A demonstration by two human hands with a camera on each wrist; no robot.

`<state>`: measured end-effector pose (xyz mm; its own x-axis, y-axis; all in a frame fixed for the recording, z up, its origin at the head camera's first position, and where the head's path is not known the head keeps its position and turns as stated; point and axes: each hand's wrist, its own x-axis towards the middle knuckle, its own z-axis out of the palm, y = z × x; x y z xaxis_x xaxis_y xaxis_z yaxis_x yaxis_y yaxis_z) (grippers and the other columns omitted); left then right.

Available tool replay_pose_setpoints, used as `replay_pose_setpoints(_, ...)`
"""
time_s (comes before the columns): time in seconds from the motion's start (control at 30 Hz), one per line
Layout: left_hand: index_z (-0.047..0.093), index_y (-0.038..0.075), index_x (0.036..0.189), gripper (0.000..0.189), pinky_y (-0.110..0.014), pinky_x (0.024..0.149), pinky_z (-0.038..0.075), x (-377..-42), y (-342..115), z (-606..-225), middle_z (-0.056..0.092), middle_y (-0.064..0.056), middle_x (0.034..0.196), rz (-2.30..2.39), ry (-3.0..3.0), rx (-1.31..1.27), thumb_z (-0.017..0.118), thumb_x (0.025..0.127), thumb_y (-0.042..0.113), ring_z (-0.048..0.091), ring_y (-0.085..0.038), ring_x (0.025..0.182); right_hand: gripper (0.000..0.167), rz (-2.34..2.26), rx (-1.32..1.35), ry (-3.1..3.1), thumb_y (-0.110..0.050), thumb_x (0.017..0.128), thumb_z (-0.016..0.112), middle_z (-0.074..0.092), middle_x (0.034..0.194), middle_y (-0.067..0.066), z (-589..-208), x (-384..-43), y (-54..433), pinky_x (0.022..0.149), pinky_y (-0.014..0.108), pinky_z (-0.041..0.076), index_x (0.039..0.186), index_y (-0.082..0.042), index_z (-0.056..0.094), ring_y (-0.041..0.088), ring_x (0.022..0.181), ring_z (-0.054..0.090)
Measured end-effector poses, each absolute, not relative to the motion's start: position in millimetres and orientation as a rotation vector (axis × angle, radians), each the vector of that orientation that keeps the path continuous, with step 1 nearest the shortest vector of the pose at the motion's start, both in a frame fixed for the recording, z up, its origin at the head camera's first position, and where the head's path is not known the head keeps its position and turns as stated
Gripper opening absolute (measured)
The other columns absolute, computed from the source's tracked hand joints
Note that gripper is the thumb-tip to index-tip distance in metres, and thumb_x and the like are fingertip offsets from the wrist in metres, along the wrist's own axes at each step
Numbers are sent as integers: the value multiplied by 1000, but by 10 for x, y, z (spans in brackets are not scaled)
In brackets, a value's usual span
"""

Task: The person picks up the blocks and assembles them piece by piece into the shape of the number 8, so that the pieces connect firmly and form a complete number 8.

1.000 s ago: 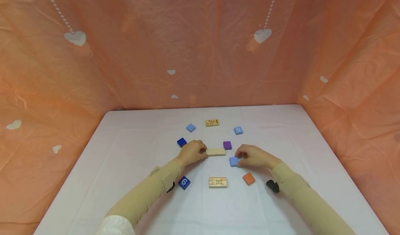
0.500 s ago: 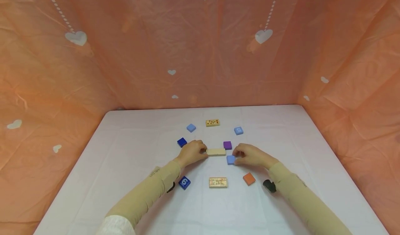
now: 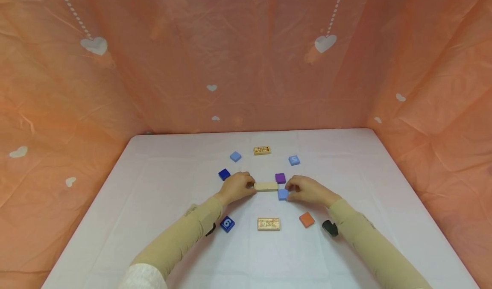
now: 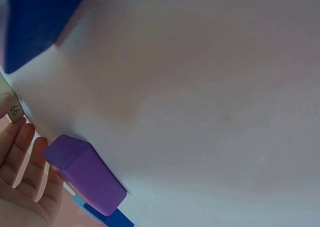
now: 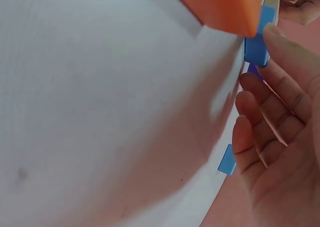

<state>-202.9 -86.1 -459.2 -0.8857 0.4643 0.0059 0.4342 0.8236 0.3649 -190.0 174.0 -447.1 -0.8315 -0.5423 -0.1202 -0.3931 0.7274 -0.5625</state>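
Observation:
Near the middle of the white table, my left hand (image 3: 237, 185) grips the left end of a cream wooden tile (image 3: 266, 187) between thumb and fingers. Small digits show on that tile's end in the left wrist view. My right hand (image 3: 309, 191) pinches a light blue square tile (image 3: 282, 194) by its right side, thumb at the near edge; its other fingers are spread in the right wrist view. The light blue tile's upper left corner lies right at the cream tile's right end. Just behind sits a purple square tile (image 3: 280, 178).
Around the hands lie dark blue tiles (image 3: 224, 174), one marked 6 (image 3: 227, 224), light blue tiles (image 3: 235, 156), one marked 5 (image 3: 294, 160), an orange tile (image 3: 306, 220) and two patterned wooden tiles (image 3: 268, 224). Another purple block (image 4: 87, 174) shows close in the left wrist view. Orange curtains surround the table.
My right hand has slid the light blue tile left and slightly away from me, up to the cream tile's right end. My left hand keeps its hold on the cream tile.

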Motion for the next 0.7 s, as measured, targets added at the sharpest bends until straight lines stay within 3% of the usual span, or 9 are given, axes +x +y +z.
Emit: replay_pose_setpoints(0.7, 71, 10, 102, 31, -22, 66, 42, -2019, -864, -4554, 62, 2, 83, 552, 2911, 722, 72, 79, 31, 48, -8, 71, 29, -774, -733, 2664, -25, 81, 72, 63, 94, -1, -4491, -1909, 1749, 77, 28, 46, 104, -8, 65, 11, 83, 51)
